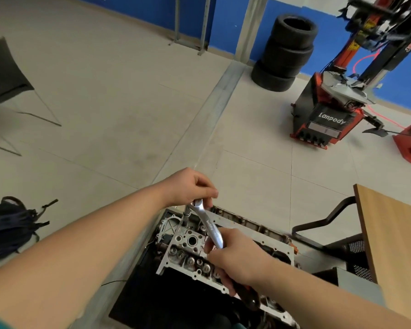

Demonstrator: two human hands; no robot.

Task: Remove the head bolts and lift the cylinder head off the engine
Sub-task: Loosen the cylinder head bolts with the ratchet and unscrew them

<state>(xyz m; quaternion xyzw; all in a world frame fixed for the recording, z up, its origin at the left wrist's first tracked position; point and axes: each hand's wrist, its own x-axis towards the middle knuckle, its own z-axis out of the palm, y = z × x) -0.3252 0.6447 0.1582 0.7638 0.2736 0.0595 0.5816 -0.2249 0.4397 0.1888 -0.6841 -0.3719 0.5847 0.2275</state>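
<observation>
The aluminium cylinder head (188,248) lies on the engine below me, its valve springs and bolt holes exposed. A chrome ratchet wrench (209,225) slants over its far end, fitted to a socket extension (185,217) that stands upright in a bolt hole. My left hand (191,187) holds the ratchet's head from above, thumb and fingers curled over it. My right hand (235,257) grips the wrench's handle lower down; the handle's black and orange end (248,296) sticks out below my palm. The bolt itself is hidden under the socket.
A wooden tabletop (394,236) and a black chair (328,224) stand close on the right. A dark bag (7,226) lies on the floor at left. Farther off are stacked tyres (287,48) and a red tyre changer (330,108).
</observation>
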